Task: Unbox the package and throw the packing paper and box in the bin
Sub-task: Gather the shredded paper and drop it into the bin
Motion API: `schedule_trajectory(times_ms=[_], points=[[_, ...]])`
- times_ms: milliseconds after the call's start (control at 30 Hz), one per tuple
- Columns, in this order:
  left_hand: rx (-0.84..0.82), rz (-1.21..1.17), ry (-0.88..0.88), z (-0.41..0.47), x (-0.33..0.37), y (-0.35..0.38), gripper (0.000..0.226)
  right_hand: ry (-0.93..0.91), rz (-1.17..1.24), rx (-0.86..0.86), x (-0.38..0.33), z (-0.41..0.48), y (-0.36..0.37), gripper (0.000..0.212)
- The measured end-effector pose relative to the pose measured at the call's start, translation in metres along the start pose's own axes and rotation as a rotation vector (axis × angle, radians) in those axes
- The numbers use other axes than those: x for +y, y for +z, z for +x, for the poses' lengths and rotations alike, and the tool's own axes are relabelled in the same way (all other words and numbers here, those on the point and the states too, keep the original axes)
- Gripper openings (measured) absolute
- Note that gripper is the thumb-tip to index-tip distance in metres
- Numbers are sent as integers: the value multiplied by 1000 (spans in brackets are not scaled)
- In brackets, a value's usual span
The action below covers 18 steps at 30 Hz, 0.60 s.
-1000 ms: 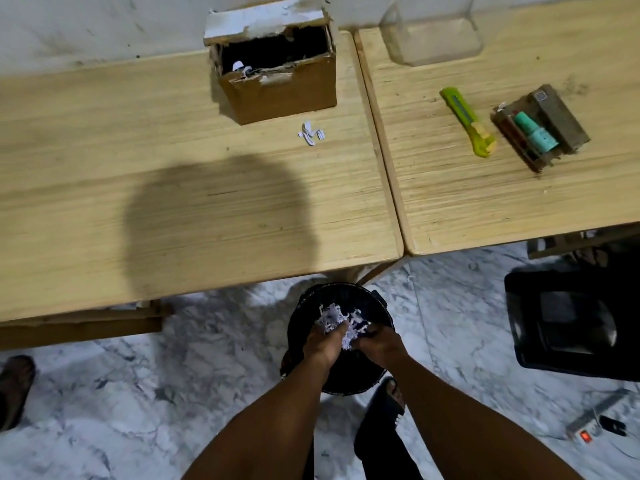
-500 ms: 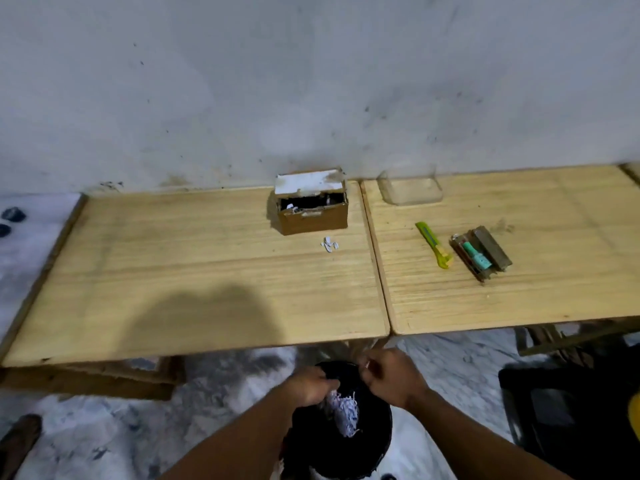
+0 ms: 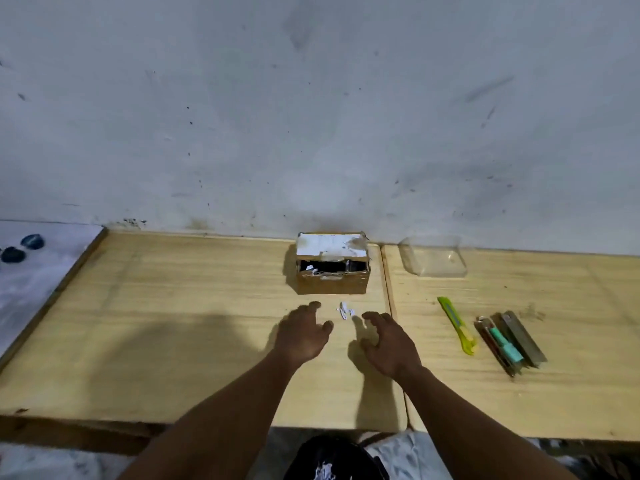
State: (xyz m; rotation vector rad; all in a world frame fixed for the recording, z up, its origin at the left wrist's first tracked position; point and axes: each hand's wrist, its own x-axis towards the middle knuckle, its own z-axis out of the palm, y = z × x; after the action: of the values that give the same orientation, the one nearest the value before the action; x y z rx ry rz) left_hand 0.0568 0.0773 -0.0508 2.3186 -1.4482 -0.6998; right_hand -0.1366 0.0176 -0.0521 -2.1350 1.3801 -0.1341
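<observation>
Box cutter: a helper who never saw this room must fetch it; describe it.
On the right-hand wooden table against the wall, look left of the brown open pack. The box cutter lies there, pointing toward the wall. It alone is slim and bright yellow-green.

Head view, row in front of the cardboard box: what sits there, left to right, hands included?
left hand → paper scraps → right hand → yellow cutter → open pack with teal item

No text can be read; the box's (image 3: pixel 331 268) white label is blurred.
</observation>
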Motion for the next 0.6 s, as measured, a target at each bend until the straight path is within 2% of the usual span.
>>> schedule_trajectory(times_ms=[67,167,300,400,467,600], points=[[82,201,42,23,-24,12,63,3,-49,-28,1,22,3,59],[47,359,75,43,-55,35,73,-10,-104,-49,-1,49,7,65],[169,396,180,45,-76,54,77,-20,-173,-73,-4,73,14,86],[181,383,189,45,-78,56,79,-38,-200,-58,-11,80,17,93],[181,385,190,46,-78,56,79,-72,-216,-41,-15,82,20,88],[155,383,179,46,-79,56,80,-96,-150,-61,-17,86,27,62]])
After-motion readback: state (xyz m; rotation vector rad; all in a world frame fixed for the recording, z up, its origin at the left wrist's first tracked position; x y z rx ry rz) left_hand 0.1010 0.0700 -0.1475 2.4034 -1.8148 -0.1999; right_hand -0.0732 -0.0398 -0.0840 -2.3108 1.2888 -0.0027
